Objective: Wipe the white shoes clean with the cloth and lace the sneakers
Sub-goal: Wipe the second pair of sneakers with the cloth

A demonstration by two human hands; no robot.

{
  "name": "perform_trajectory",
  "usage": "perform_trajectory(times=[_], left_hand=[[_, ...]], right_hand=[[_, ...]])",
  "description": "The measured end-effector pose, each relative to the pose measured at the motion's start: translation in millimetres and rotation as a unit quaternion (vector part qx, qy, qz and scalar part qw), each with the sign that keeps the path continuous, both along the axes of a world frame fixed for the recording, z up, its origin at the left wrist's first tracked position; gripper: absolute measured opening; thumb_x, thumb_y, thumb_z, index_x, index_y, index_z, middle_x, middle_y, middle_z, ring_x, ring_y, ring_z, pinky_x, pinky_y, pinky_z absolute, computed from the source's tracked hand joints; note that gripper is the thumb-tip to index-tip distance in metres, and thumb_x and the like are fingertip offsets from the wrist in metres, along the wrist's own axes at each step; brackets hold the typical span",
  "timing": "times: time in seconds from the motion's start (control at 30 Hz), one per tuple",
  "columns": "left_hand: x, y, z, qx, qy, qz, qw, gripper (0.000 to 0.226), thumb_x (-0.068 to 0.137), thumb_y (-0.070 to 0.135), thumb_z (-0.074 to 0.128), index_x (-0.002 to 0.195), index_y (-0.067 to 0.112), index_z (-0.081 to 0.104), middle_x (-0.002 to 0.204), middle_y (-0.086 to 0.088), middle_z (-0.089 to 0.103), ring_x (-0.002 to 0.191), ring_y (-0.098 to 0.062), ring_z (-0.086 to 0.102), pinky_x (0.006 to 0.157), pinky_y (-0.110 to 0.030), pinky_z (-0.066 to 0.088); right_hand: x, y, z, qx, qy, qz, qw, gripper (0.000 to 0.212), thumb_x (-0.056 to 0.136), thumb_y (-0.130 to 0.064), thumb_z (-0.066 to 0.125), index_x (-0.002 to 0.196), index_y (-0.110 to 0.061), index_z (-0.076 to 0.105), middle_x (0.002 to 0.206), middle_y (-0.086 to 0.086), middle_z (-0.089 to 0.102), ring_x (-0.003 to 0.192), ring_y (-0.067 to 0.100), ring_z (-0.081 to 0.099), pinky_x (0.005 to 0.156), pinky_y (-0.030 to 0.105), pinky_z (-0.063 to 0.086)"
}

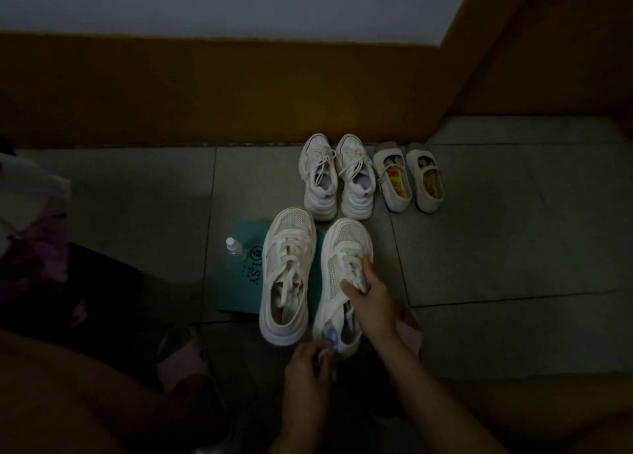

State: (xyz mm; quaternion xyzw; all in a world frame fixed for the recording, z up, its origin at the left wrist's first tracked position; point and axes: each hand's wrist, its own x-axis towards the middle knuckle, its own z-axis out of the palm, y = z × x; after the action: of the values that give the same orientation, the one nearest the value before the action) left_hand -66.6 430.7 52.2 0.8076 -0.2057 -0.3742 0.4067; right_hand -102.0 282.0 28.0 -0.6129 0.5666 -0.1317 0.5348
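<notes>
Found the held sneaker (pixel 346 244) upright on its sole on the tiled floor (pixel 513 231), toe pointing away from the person. Noted the right hand (pixel 368 296) directly on top of it at mid-length, fingers curled into a grip on the tongue and upper laces. Noted the left hand (pixel 305 364) at the heel end, fingers closed round the cloth (pixel 329 338) and pressing it against the back of the shoe. Recorded the cloth as white with a blue patch; cannot tell more in the dim light. Recorded the shoe as off-white, with a mesh toe panel, a thick pale sole and flat wide laces threaded across the front. Observed its partner sneaker (pixel 287 272) just beside it on the left, laced, standing partly on a teal box (pixel 239 282) with dark lettering. Observed a small clear bottle (pixel 235 247) upright at the box's far left corner. Logged farther off, near the brown skirting (pixel 205 87), a second pair of white sneakers (pixel 356 183) and, just beside them on the right, a pair of strap shoes (pixel 394 183)
</notes>
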Motion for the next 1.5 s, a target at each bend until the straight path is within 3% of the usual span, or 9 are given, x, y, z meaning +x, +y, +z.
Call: perform_trajectory(times=[0.27, 0.43, 0.6, 0.9, 1.0, 1.13, 1.3, 1.4, 1.5], left_hand=[[38, -10, 36, -0.045, 0.115, 0.061, 0.990, 0.022, 0.088, 0.013, 0.059, 0.074, 0.029, 0.066, 0.071, 0.008, 0.069, 0.068, -0.001, 0.064, 0.063, -0.017, 0.051], [83, -41, 61, -0.115, 0.136, 0.112, 0.978, 0.017, 0.091, 0.013, 0.054, 0.080, 0.021, 0.065, 0.078, 0.005, 0.063, 0.069, -0.003, 0.056, 0.053, -0.006, 0.044], [103, -68, 74, -0.103, 0.247, 0.119, 0.956, 0.031, 0.098, 0.030, 0.036, 0.105, 0.015, 0.062, 0.098, -0.007, 0.067, 0.089, -0.014, 0.063, 0.071, -0.020, 0.052], [115, -95, 84, -0.120, 0.363, 0.130, 0.915, 0.036, 0.099, 0.038, 0.031, 0.098, 0.013, 0.057, 0.094, -0.006, 0.064, 0.083, -0.016, 0.061, 0.077, -0.031, 0.049], [129, -100, 64, -0.077, 0.155, 0.112, 0.979, 0.020, 0.094, 0.025, 0.050, 0.111, 0.014, 0.050, 0.112, -0.011, 0.061, 0.089, -0.019, 0.058, 0.079, -0.035, 0.049], [122, -96, 27, 0.046, -0.178, 0.018, 0.983, 0.067, 0.076, 0.030, 0.070, 0.131, 0.006, 0.042, 0.128, -0.016, 0.049, 0.120, -0.030, 0.044, 0.100, -0.036, 0.032], [108, -99, -2, 0.157, -0.128, 0.024, 0.979, 0.110, 0.068, 0.045, 0.076, 0.145, 0.003, 0.010, 0.148, -0.020, 0.020, 0.135, -0.035, 0.026, 0.109, -0.040, 0.026], [109, -103, -11, 0.183, -0.160, 0.015, 0.970, 0.100, 0.071, 0.046, 0.073, 0.143, 0.005, 0.018, 0.140, -0.019, 0.032, 0.123, -0.036, 0.040, 0.099, -0.041, 0.038], [119, -103, -13, 0.179, -0.172, -0.001, 0.969, 0.081, 0.075, 0.041, 0.070, 0.137, 0.008, 0.030, 0.132, -0.017, 0.040, 0.111, -0.036, 0.050, 0.087, -0.040, 0.044]], right_hand=[[7, 2, 10, 0.017, 0.010, 0.014, 1.000, 0.070, 0.087, -0.022, 0.063, 0.147, -0.022, 0.025, 0.155, 0.000, 0.022, 0.142, 0.021, 0.025, 0.113, 0.031, 0.025], [15, 9, 50, -0.205, -0.016, 0.004, 0.979, 0.038, 0.091, -0.022, 0.057, 0.129, -0.023, 0.054, 0.145, -0.010, 0.036, 0.136, 0.007, 0.022, 0.110, 0.023, 0.027], [36, 10, 72, -0.006, -0.192, 0.217, 0.957, 0.053, 0.087, -0.016, 0.062, 0.136, -0.024, 0.044, 0.135, -0.007, 0.051, 0.126, 0.004, 0.047, 0.103, 0.022, 0.042], [57, -12, 55, -0.010, -0.188, 0.068, 0.980, 0.034, 0.082, -0.002, 0.066, 0.114, -0.012, 0.061, 0.106, 0.001, 0.065, 0.099, 0.014, 0.062, 0.085, 0.023, 0.051], [61, -36, 54, -0.006, -0.172, 0.009, 0.985, 0.026, 0.083, -0.003, 0.065, 0.107, -0.011, 0.061, 0.091, 0.003, 0.063, 0.081, 0.008, 0.060, 0.071, 0.017, 0.051], [68, -77, 53, -0.019, -0.158, -0.016, 0.987, 0.021, 0.088, -0.002, 0.058, 0.108, -0.005, 0.062, 0.082, 0.000, 0.060, 0.071, 0.003, 0.055, 0.063, 0.016, 0.047], [91, -113, 37, 0.004, -0.132, 0.003, 0.991, 0.030, 0.088, -0.002, 0.057, 0.118, 0.000, 0.059, 0.094, 0.009, 0.061, 0.080, 0.012, 0.058, 0.058, 0.006, 0.046], [105, -127, 27, 0.003, -0.093, 0.056, 0.994, 0.031, 0.089, -0.003, 0.056, 0.119, 0.002, 0.059, 0.086, 0.007, 0.062, 0.072, 0.008, 0.055, 0.053, 0.003, 0.042], [119, -137, 15, 0.011, -0.068, 0.081, 0.994, 0.035, 0.088, -0.005, 0.057, 0.123, -0.002, 0.057, 0.117, 0.017, 0.062, 0.100, 0.024, 0.060, 0.075, 0.016, 0.047]])
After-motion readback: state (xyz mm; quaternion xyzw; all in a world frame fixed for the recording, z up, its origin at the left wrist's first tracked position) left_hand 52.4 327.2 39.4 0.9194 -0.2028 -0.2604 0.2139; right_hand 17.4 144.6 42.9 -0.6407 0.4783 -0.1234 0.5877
